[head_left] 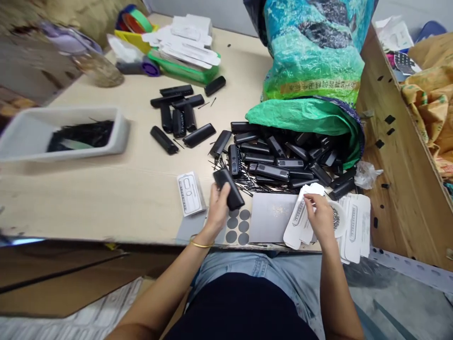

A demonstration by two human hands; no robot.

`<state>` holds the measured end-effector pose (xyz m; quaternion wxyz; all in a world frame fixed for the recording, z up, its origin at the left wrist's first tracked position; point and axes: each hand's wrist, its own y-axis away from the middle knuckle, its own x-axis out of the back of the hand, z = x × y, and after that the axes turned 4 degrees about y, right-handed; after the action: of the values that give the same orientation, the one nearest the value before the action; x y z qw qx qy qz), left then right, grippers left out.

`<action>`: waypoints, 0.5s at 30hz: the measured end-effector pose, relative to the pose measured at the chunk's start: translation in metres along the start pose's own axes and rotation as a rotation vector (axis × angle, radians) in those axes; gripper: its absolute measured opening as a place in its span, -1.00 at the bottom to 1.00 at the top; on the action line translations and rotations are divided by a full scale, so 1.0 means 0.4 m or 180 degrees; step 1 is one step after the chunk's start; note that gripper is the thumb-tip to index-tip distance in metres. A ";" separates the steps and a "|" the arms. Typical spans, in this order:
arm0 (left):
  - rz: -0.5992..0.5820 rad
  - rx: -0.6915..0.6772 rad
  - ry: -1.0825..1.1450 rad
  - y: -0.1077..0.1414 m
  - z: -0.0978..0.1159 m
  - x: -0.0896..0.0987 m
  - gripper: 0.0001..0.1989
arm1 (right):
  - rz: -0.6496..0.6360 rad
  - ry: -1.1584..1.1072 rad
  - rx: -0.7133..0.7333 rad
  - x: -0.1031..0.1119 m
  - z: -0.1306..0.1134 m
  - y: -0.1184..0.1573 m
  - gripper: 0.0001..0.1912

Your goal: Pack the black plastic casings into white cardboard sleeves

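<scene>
My left hand point(217, 208) is wrapped round an oblong black plastic case point(231, 191), holding it tilted just over the near table edge. Thumb and fingers of my right hand point(322, 218) pinch a flat white printed carton point(294, 226) near its upper end. Partly behind that hand is a white bowl point(341, 229) with small metal pieces. More flattened cartons point(354, 226) lie to its right. Between my hands are a grey sheet point(264, 226) and a strip of round grey stickers point(231, 236). A folded-up printed box point(191, 193) stands left of my left hand.
Many black cases point(272, 171) spill from a green-blue sack point(311, 71) over thin black sticks. More cases point(198, 135) lie further left. A white bin point(122, 134) holds dark thin pieces. A green basket point(184, 71) carries white cartons. A wooden board point(399, 156) borders the right.
</scene>
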<state>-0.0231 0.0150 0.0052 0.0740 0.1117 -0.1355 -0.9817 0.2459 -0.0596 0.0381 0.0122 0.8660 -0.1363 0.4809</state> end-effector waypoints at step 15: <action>-0.0438 -0.1815 -0.3083 0.062 -0.067 -0.193 -0.45 | -0.1384 0.1006 -0.0292 0.062 0.146 -0.148 -0.85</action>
<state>0.0608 -0.0017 0.0024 -0.0335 -0.3673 0.1242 -0.9212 0.3213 -0.0171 0.0340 0.1755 0.7877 0.0348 0.5896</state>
